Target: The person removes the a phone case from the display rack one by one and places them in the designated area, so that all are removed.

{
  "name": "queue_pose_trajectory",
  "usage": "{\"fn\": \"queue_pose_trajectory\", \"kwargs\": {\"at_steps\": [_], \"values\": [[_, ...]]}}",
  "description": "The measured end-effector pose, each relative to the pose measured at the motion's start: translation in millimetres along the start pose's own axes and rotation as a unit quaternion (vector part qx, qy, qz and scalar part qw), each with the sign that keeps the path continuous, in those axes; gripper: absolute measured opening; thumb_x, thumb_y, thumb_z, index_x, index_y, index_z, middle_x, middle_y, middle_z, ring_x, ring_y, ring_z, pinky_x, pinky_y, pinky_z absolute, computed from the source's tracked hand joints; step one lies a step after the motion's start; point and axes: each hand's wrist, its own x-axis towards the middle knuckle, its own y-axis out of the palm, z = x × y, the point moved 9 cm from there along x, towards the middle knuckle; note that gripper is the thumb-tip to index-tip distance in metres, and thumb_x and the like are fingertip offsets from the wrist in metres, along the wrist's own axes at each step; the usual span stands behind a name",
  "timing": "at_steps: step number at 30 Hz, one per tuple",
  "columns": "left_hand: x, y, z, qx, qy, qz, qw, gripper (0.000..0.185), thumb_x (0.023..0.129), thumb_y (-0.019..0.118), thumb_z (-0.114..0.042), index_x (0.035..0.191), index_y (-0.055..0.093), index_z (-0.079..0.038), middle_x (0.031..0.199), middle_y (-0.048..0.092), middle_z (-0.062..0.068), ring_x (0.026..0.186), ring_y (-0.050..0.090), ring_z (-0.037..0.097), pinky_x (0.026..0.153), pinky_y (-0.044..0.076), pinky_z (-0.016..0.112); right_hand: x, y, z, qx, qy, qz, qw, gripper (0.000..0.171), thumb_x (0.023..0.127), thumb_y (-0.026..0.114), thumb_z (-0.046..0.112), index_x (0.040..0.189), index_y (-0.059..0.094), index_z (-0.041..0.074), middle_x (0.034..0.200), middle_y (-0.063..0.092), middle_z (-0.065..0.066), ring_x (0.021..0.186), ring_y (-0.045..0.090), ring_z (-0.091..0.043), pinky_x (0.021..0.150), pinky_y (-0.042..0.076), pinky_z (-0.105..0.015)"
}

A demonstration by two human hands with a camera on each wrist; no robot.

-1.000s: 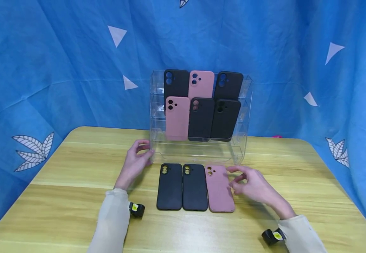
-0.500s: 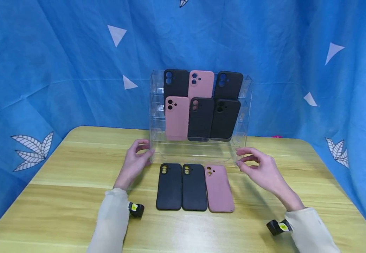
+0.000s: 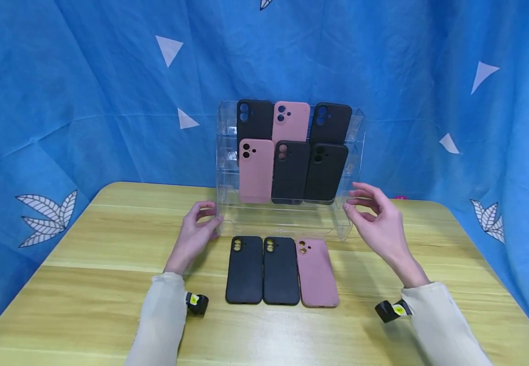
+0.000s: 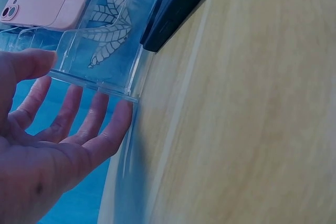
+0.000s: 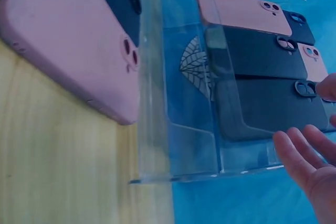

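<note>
A clear acrylic display stand stands on the table, two rows of phone cases leaning in it. Its upper row has a black case, a pink one and another black one; in front and lower are a pink case and two dark ones. Against the stand's left side, my left hand rests its thumb and fingertips. My right hand is beside the right side, fingers loosely bent and holding nothing. Flat before the stand lie two black cases and a pink phone case.
The wooden table extends to both sides and in front. A blue cloth with white triangles and leaves hangs behind it. Each sleeve carries a small black wrist camera.
My right hand has left the edge of the pink case on the table and moved up and away along the stand's right side. The left hand keeps its place.
</note>
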Motion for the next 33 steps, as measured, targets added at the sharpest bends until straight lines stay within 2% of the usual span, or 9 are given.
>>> {"fn": "queue_pose_trajectory", "kwargs": {"at_steps": [5,11,14,20,26,33], "values": [[-0.2,0.0,-0.4,0.000,0.000,0.000,1.0000,0.045,0.102,0.062,-0.015,0.143,0.046,-0.011,0.148,0.049,0.018,0.127,0.060,0.038,0.094,0.060,0.042,13.4,-0.2,0.6,0.005,0.005,-0.020,1.000,0.050,0.094,0.074,0.010,0.141,0.057,0.008,0.125,0.067,-0.011,0.101,0.064,0.009,0.083,0.053,-0.006],[0.3,0.2,0.5,-0.001,0.001,0.000,1.0000,0.044,0.101,0.062,-0.015,0.142,0.047,-0.011,0.147,0.050,0.018,0.125,0.061,0.038,0.092,0.060,0.040,23.8,0.7,-2.1,-0.004,0.015,-0.038,0.999,0.051,0.095,0.073,0.014,0.143,0.056,0.012,0.130,0.067,-0.017,0.102,0.064,0.008,0.084,0.052,-0.006],[0.5,0.1,0.4,0.000,0.000,0.000,1.0000,0.043,0.101,0.062,-0.015,0.141,0.047,-0.011,0.146,0.051,0.018,0.124,0.061,0.038,0.091,0.060,0.039,27.6,2.8,-1.5,-0.010,0.020,-0.039,0.999,0.051,0.096,0.073,0.018,0.143,0.055,0.013,0.131,0.067,-0.016,0.105,0.067,0.001,0.086,0.053,-0.008],[1.2,-0.1,0.1,0.000,-0.001,-0.004,1.0000,0.041,0.101,0.063,-0.015,0.140,0.048,-0.012,0.145,0.052,0.017,0.124,0.062,0.037,0.090,0.060,0.039,36.3,6.5,-0.9,-0.019,0.029,-0.043,0.998,0.053,0.096,0.072,0.025,0.145,0.053,0.013,0.131,0.068,-0.012,0.115,0.070,-0.025,0.093,0.057,-0.019],[1.7,-0.1,0.7,-0.001,-0.002,-0.005,1.0000,0.041,0.101,0.062,-0.014,0.140,0.048,-0.012,0.145,0.052,0.017,0.123,0.062,0.037,0.090,0.059,0.039,43.0,8.3,-2.9,-0.031,0.042,-0.056,0.997,0.054,0.097,0.071,0.027,0.145,0.052,0.015,0.131,0.068,-0.010,0.116,0.070,-0.027,0.098,0.059,-0.037],[1.6,-0.1,0.9,0.000,0.000,-0.006,1.0000,0.041,0.101,0.063,-0.015,0.139,0.048,-0.012,0.145,0.052,0.017,0.123,0.062,0.037,0.091,0.060,0.039,50.3,15.9,-2.6,-0.049,0.055,-0.045,0.996,0.060,0.097,0.070,0.027,0.150,0.046,0.015,0.137,0.064,-0.018,0.117,0.070,-0.035,0.099,0.058,-0.050]]}}
